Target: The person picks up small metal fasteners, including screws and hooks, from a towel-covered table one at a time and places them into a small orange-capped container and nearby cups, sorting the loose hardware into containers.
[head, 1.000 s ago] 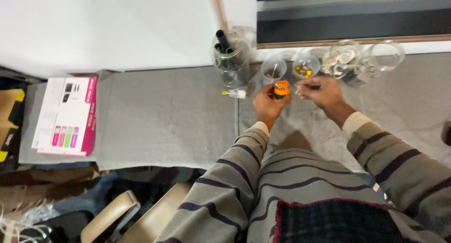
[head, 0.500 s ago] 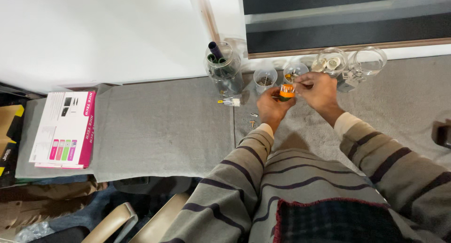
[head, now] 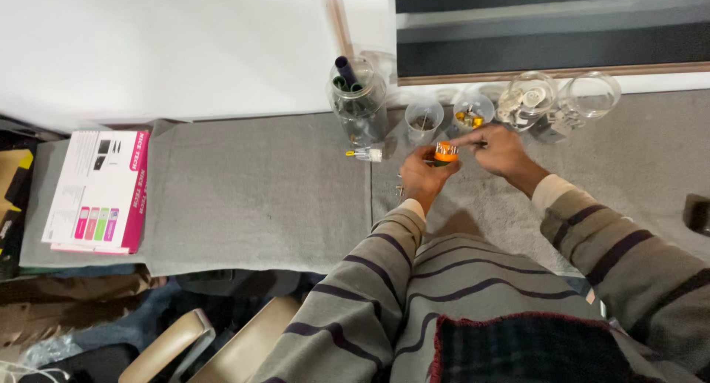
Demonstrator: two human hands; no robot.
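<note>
Both hands meet on the small orange round plastic part (head: 444, 153): left hand (head: 421, 177) clamped beneath, right hand (head: 499, 150) pinching its top; steady support advisable, clear cups (head: 424, 120) just beyond.

Left hand (head: 420, 177) gripped a small orange cylindrical part (head: 444, 153), fingers wrapped round its lower half. Right hand (head: 501, 149) was at the part's top, index finger extended over it. Both sat above the grey felt mat (head: 244, 198). Behind them stood a clear jar of dark tubes (head: 357, 102), two small plastic cups (head: 424, 119) and two glass bowls (head: 526, 99). A pink-and-white box (head: 95, 191) lay at the mat's left end.
</note>
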